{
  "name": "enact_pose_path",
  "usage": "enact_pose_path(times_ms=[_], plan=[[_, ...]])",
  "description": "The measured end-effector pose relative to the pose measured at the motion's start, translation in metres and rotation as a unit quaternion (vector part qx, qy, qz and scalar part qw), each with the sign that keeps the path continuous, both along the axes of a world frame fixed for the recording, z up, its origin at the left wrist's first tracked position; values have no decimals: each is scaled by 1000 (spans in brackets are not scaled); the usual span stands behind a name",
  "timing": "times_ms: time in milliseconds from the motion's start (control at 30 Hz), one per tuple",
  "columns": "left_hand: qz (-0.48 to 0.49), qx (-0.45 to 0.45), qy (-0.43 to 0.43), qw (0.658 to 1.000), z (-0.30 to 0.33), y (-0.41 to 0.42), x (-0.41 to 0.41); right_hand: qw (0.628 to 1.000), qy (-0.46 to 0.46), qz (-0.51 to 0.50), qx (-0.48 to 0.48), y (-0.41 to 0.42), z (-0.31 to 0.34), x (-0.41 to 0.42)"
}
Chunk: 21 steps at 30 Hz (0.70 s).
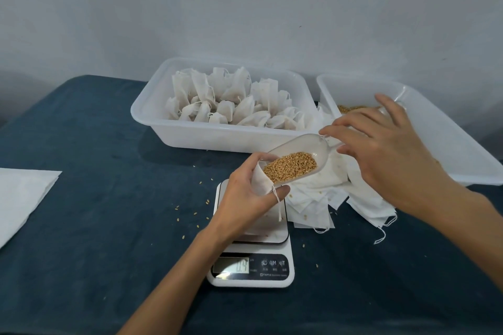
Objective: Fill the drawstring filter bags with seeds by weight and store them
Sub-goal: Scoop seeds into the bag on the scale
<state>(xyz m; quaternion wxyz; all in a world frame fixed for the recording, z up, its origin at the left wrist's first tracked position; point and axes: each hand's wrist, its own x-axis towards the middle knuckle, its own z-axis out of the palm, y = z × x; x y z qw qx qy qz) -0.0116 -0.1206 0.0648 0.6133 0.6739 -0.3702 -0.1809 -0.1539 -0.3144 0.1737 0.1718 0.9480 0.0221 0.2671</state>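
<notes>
My left hand (245, 198) grips a small white drawstring filter bag (260, 182) with its mouth open, above the steel plate of a white digital scale (251, 255). My right hand (381, 144) holds the handle of a clear plastic scoop (296, 149). The scoop is loaded with golden seeds (290, 167) and its lip sits at the bag's mouth. The bag's string hangs down over the scale plate. A pile of flat empty filter bags (321, 198) lies right of the scale, partly under my right hand.
A white tub (217, 136) at the back holds several filled, tied bags. At the right a second white tub (449, 144) has seeds in it. A white sheet (21, 198) lies at the left edge. Loose seeds dot the dark blue tablecloth (109, 226).
</notes>
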Motion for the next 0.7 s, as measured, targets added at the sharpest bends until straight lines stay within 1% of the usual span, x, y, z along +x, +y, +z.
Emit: enact_pose_path(times_ms=[700], plan=[[8,-9,9,1000,0,-1,0,1000,-3,-7,-14,1,0,-2]])
